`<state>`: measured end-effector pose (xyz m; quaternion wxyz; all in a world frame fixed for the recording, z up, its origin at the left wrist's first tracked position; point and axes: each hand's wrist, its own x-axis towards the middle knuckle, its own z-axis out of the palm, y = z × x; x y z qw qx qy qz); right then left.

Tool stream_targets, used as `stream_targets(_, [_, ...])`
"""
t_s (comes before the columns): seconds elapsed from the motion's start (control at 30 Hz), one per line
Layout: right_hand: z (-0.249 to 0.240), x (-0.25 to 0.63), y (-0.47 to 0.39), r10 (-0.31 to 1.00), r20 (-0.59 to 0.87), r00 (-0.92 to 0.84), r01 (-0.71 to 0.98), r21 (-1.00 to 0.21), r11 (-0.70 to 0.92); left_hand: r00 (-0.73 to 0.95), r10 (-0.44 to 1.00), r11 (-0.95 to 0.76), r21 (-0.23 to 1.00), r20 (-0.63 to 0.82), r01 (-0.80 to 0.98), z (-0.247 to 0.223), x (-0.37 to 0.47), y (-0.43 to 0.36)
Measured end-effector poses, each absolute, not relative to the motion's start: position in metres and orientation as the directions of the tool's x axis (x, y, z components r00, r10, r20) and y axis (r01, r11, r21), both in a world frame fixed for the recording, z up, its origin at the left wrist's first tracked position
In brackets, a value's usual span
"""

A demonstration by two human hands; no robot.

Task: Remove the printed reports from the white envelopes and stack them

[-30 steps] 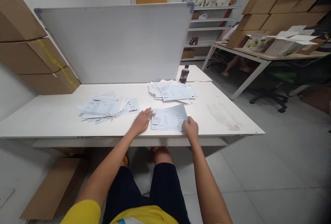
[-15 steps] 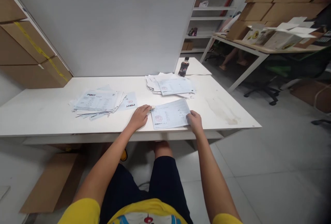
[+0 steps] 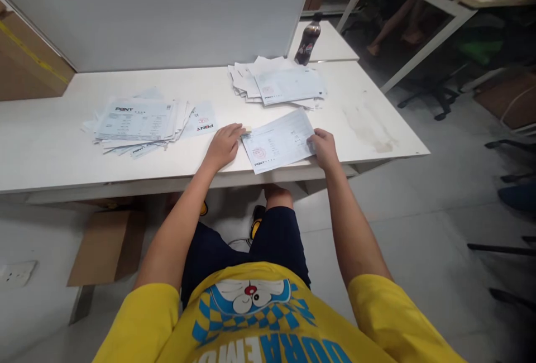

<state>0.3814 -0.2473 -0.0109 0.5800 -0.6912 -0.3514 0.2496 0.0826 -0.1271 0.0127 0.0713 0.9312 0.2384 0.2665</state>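
A printed sheet (image 3: 278, 142) with a red stamp lies tilted at the front edge of the white table, its lower corner over the edge. My right hand (image 3: 324, 148) pinches its right side. At its left edge, my left hand (image 3: 225, 144) has its fingers closed on a small pale piece (image 3: 248, 129), too small to name. To the left rests a pile of printed papers (image 3: 136, 122) with a bluish sheet beside it. Behind the sheet is a second paper pile (image 3: 287, 84).
A dark drink bottle (image 3: 309, 40) stands behind the second pile. A whiteboard (image 3: 167, 11) rises at the table's back, with a cardboard box (image 3: 31, 61) at the left. Another person's legs (image 3: 396, 27) show under the far desk.
The view has tipped downward, showing more of the yellow shirt. The sheet has turned slightly, its lower corner now past the table edge. Both hands keep their places at it.
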Motion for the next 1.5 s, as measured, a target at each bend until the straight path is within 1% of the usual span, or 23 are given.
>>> stream_targets(0.17, [-0.0091,0.382,-0.2498,0.783,0.092,0.615,0.197,-0.98,-0.039,0.749,0.498,-0.867,0.269,0.437,0.419,0.015,0.0858,-0.1291])
stream_targets(0.37, [-0.0074,0.3813,-0.2503,0.775,0.092,0.625,0.208,-0.977,-0.051,0.75,0.507,-0.861,0.289,0.425,0.418,0.0168,0.0865,-0.1296])
stream_targets(0.6, [-0.0085,0.3809,-0.2491,0.767,0.144,0.626,0.255,-0.967,-0.027,0.75,0.532,-0.845,0.311,0.393,0.435,0.0183,0.0868,-0.1296])
stream_targets(0.87, [-0.0101,0.3825,-0.2494,0.778,0.12,0.616,0.279,-0.957,-0.074,0.754,0.538,-0.841,0.306,0.377,0.446,0.0188,0.0872,-0.1286])
stream_targets(1.2, [-0.0045,0.378,-0.2514,0.769,0.118,0.628,0.233,-0.972,-0.041,0.749,0.54,-0.839,0.307,0.383,0.448,0.0182,0.0867,-0.1298])
stream_targets(1.5, [-0.0105,0.3797,-0.2503,0.784,0.111,0.61,0.231,-0.972,-0.043,0.754,0.531,-0.847,0.264,0.386,0.461,0.0201,0.0832,-0.1301])
